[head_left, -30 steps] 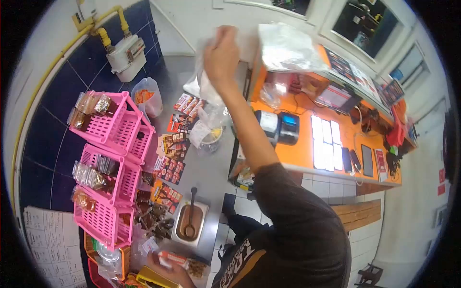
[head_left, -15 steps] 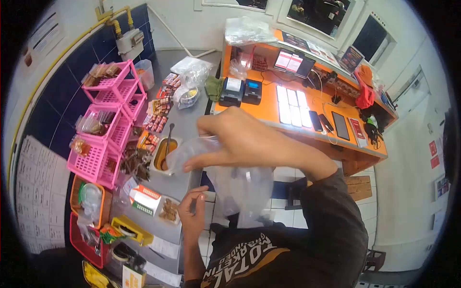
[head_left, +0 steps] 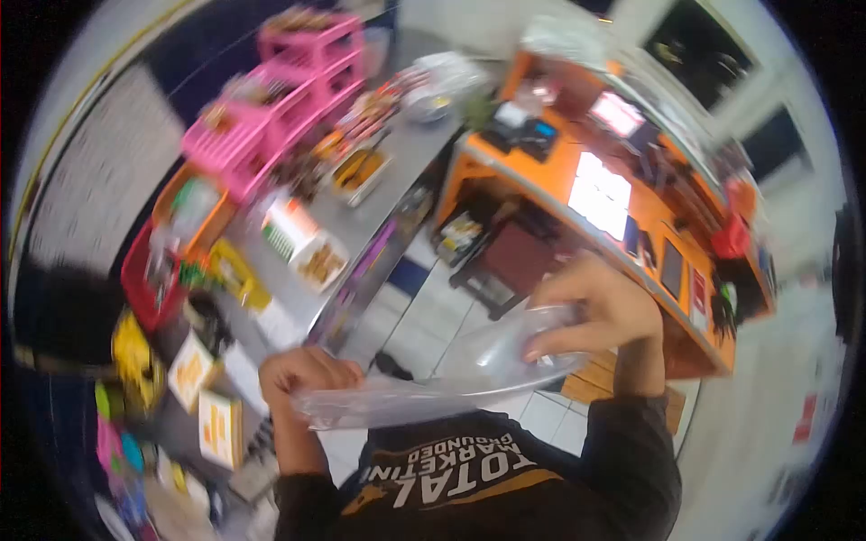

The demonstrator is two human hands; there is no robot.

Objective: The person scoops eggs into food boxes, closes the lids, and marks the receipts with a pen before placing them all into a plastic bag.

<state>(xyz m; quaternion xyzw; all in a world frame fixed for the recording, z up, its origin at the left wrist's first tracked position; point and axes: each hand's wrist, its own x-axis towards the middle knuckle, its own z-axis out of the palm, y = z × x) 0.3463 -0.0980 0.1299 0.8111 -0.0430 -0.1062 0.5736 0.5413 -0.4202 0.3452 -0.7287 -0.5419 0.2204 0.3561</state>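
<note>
A clear plastic bag (head_left: 433, 397) is stretched sideways in front of my chest, between my two hands. At its left end, my left hand (head_left: 307, 374) is closed in a fist on the plastic. The fingers of my right hand (head_left: 600, 311) are curled round the wider right end, near the bag's mouth; they are a little blurred. On the steel counter to the left stand a tray of brown food pieces (head_left: 323, 264) and a white container of orange-brown sauce (head_left: 361, 173). Both are apart from my hands.
Pink stacked baskets (head_left: 230, 144) stand against the left wall. Nearer me are an orange basket (head_left: 215, 216), a red basket (head_left: 135, 279) and small boxes (head_left: 219, 428). An orange desk (head_left: 505, 158) with devices lies ahead to the right, a dark red chair (head_left: 519, 257) beside it.
My right hand has moved right and down with the bag. My left hand has closed on the bag's other end, stretching it sideways. The view has turned and shifted.
</note>
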